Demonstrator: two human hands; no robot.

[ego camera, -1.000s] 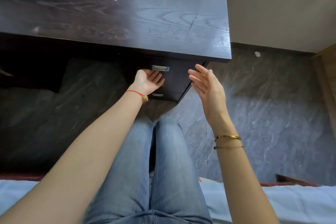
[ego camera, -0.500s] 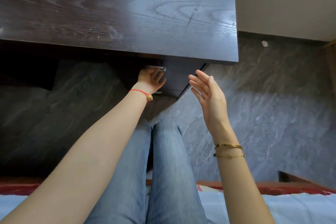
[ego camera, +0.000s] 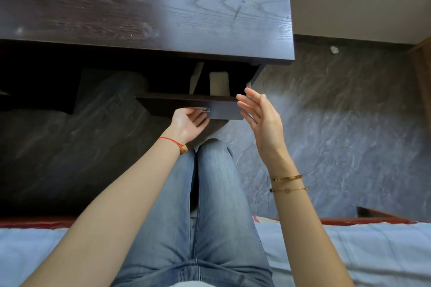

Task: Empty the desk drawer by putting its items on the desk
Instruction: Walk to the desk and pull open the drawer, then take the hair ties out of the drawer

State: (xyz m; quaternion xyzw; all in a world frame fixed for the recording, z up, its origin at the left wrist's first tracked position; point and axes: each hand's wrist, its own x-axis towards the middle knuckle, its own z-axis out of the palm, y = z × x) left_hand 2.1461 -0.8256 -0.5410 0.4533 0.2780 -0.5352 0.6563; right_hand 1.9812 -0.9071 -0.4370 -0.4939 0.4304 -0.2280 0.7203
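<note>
The dark wooden desk [ego camera: 144,4] fills the top of the head view. Its upper drawer [ego camera: 224,109] stands pulled out under the desk's right end. My left hand [ego camera: 187,123] grips the metal handle [ego camera: 205,110] from below, palm up. Inside the drawer lie a pale beige rectangular item [ego camera: 218,82] and a light flat item [ego camera: 196,77] leaning to its left; the rest of the inside is dark. My right hand [ego camera: 262,121] hovers with fingers spread beside the drawer front's right end, holding nothing.
My legs in blue jeans [ego camera: 210,205] extend under the drawer. I sit on a bed with a light blue sheet [ego camera: 349,251]. Grey stone floor [ego camera: 338,123] lies to the right, with a small white scrap [ego camera: 334,49] near the wall.
The drawer was shut; my left hand took the handle and pulled it out towards me, exposing the items inside. My right hand stayed near the drawer's right side.
</note>
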